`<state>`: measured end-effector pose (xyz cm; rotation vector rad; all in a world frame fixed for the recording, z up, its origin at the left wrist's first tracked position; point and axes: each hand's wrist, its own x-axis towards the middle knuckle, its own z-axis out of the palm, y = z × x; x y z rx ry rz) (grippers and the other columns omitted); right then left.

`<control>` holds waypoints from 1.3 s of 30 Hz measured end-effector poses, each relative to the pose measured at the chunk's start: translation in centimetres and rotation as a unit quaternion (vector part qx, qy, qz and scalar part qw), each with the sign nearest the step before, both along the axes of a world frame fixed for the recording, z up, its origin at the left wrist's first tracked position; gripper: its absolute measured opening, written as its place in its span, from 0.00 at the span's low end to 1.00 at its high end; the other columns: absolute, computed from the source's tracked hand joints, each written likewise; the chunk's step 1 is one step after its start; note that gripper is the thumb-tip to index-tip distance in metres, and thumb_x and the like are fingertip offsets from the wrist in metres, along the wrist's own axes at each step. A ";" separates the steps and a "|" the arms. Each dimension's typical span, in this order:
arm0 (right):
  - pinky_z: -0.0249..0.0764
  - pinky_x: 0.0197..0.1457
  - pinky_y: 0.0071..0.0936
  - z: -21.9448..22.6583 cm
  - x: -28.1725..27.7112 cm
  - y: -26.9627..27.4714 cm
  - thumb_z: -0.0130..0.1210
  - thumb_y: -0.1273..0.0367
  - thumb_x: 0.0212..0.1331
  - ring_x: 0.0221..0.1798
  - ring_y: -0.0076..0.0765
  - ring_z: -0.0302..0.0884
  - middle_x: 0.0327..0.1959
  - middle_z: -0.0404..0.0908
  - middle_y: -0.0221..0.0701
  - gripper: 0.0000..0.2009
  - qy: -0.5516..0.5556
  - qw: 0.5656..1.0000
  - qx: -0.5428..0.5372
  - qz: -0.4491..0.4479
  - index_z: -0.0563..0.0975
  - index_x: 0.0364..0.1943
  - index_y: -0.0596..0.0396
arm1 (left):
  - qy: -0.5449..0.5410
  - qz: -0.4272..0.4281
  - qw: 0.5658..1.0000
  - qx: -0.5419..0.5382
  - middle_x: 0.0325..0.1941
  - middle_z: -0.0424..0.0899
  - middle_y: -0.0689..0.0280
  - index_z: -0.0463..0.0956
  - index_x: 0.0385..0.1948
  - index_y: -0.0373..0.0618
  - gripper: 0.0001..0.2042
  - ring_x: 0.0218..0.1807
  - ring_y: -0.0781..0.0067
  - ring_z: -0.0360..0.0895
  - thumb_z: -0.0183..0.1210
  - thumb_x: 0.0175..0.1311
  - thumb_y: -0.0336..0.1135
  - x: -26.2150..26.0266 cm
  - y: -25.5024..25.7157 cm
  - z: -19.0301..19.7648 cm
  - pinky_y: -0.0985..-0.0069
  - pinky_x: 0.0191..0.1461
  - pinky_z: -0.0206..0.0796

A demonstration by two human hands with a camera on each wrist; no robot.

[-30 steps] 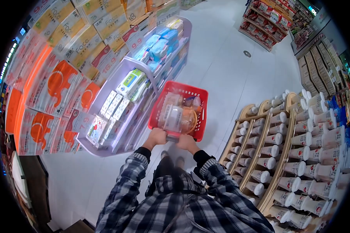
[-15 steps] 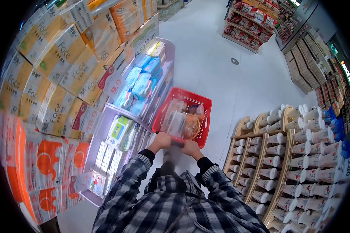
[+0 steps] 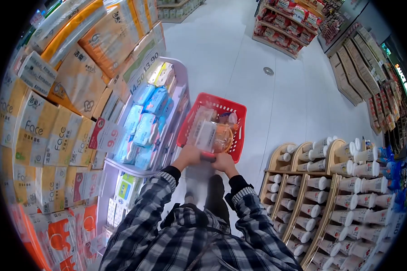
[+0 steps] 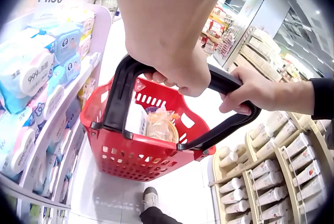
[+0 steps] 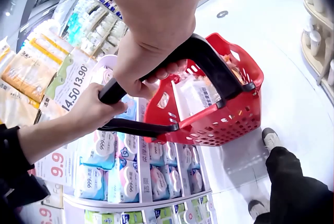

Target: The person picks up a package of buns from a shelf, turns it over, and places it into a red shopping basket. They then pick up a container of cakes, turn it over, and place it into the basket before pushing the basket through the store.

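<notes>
A red plastic shopping basket hangs from its black handle in front of the person's legs. On one side of the handle the left hand curls its fingers round the bar. Beside it the right hand grips the same handle, as the right wrist view also shows. Inside the basket lie a clear pack with a white label and a round see-through package with an orange rim. Smaller wrapped items sit behind them, partly hidden.
Close on the left, a lilac shelf unit carries blue wipe packs, with stacked tissue packs beyond. Wooden racks of white cups stand on the right. Ahead, pale floor leads to a snack shelf.
The person has walked forward with the basket held in both hands. The tissue display and cup racks have slid lower in the head view, and the left shelf's blue packs are now nearer.
</notes>
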<state>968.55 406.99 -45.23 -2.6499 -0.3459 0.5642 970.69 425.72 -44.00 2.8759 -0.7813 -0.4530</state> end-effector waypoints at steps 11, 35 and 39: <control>0.73 0.39 0.41 1.6 18.1 -5.5 0.54 0.59 0.36 0.32 0.48 0.77 0.25 0.78 0.43 0.16 0.030 0.999 -0.001 0.044 0.79 0.26 0.56 | 0.030 0.081 0.996 -0.023 0.22 0.80 0.56 0.80 0.22 0.47 0.10 0.28 0.55 0.78 0.57 0.36 0.38 16.4 -5.5 -0.6 0.62 0.34 0.70; 0.73 0.39 0.40 1.3 55.5 -7.5 0.54 0.58 0.35 0.32 0.47 0.77 0.26 0.79 0.41 0.15 0.008 0.994 -0.013 0.108 0.79 0.28 0.49 | 0.013 0.144 0.987 -0.073 0.18 0.78 0.55 0.79 0.16 0.46 0.08 0.24 0.56 0.78 0.55 0.37 0.38 50.5 -7.7 -0.7 0.63 0.33 0.70; 0.73 0.37 0.38 1.5 61.2 -7.0 0.55 0.57 0.33 0.31 0.45 0.77 0.24 0.79 0.40 0.16 0.008 0.989 -0.024 0.144 0.80 0.25 0.50 | 0.004 0.150 0.986 -0.080 0.19 0.78 0.55 0.79 0.17 0.45 0.09 0.24 0.55 0.78 0.55 0.39 0.39 55.6 -7.1 -1.7 0.63 0.32 0.70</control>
